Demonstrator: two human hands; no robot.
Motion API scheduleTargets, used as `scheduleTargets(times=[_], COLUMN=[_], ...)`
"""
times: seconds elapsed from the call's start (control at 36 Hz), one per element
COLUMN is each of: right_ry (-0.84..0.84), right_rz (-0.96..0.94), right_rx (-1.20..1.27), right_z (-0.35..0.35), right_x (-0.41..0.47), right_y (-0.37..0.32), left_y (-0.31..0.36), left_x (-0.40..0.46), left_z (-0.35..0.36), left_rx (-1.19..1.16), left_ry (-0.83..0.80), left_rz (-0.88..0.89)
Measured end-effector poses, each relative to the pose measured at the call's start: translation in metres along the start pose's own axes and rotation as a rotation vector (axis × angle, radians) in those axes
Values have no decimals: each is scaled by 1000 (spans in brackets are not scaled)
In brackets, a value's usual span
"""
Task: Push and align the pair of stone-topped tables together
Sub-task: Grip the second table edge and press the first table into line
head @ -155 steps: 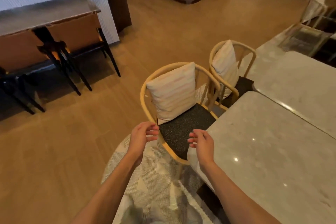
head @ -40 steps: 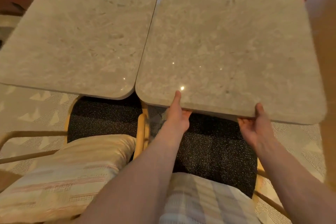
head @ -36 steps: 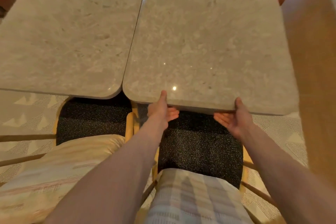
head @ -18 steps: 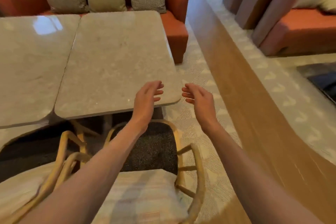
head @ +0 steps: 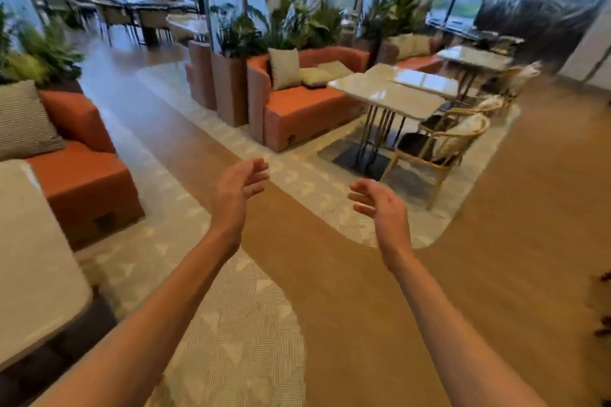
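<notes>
Both hands raised in mid-air over the wood floor [head: 496, 241], holding nothing. Left hand [head: 236, 195]: fingers loosely curled, released, palm facing inward. Right hand [head: 380, 205]: the same, palm turned toward the left one, the two apart. A stone-topped table [head: 29, 258] shows only as one rounded corner at the frame's left edge, beside the orange sofa [head: 79, 168], well apart from either hand. Its partner is not in view.
</notes>
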State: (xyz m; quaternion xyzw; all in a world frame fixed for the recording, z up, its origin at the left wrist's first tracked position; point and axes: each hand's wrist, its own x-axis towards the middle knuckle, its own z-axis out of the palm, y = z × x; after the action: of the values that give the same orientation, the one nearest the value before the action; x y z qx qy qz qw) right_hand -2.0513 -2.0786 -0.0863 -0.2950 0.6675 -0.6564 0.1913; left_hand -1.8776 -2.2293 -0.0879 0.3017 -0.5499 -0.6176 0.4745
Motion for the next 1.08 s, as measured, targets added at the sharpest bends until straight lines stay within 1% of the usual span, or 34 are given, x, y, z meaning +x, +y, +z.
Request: scheduleTargets(times=[0.08,0.17,0.28,0.36,0.44,0.56,0.69,0.86,0.97,1.08], right_ry=[84,124,149,158,178,248,329,440,495,521], right_rz=[-64,-87,-74,-63,-58,-58,-42,-64,-95,-120], right_rx=[55,100,124,109,121,158,240,270,277,293], right_z=[-39,-51,-59,-64,-74,-97,-137,-201,-241,-286], right_x=[34,59,103,148,212,302,399,501,568,648], right_y=[-11,-9,11,31,47,57,49,45,57,80], left_y=[-2,-10,-30,-51,-71,-92,-93,-91,-115,-160], left_x=[20,36,78,124,181,259,341,422,464,509], left_z=[48,73,111,142,178,233,321,435,504,578], left_rx=[-3,0,10,5,-18,-78,-141,-140,-130,-112], left_ry=[-108,-141,-167,-188,-221,-278,-337,-455,-495,-532], left_rz=[19,19,26,33,42,19,-45,-29,-28,-9])
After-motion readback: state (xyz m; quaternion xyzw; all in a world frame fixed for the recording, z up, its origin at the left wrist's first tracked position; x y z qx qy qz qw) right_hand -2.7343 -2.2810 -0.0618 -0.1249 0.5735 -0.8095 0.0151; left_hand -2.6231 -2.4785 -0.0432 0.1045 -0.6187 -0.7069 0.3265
